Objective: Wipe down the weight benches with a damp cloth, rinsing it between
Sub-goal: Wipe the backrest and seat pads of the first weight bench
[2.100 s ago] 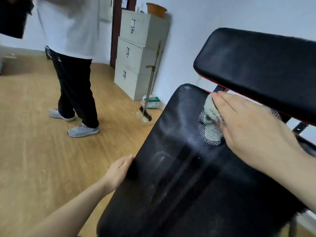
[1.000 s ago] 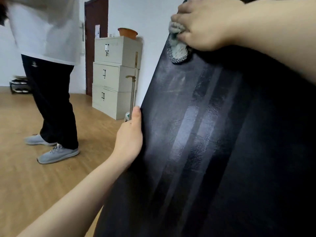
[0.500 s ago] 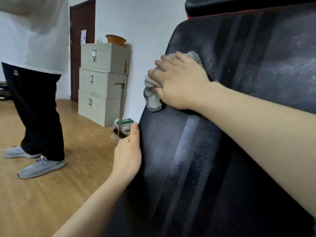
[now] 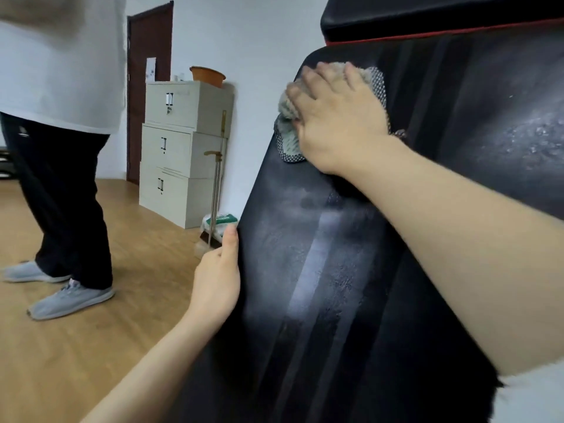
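The black padded seat of the weight bench (image 4: pixel 320 285) fills the right half of the head view, with pale damp streaks down its middle. My right hand (image 4: pixel 338 123) presses a grey cloth with a dotted edge (image 4: pixel 287 138) flat against the pad's upper left corner; the fingers are spread over the cloth. Lower down, my left hand (image 4: pixel 218 279) grips the pad's left edge, thumb along the rim. A second black pad with red trim (image 4: pixel 442 16) sits above the seat at the top right.
A person in a white top, dark trousers and grey shoes (image 4: pixel 61 184) stands on the wooden floor at left. Against the back wall stand stacked beige drawer cabinets (image 4: pixel 180 148) with an orange basin (image 4: pixel 207 76) on top, a broom (image 4: pixel 215 196) leaning beside them, and a dark door (image 4: pixel 146 87).
My right hand has slid the cloth up toward the pad's top left corner and spread its fingers. My left hand stays on the pad's left edge.
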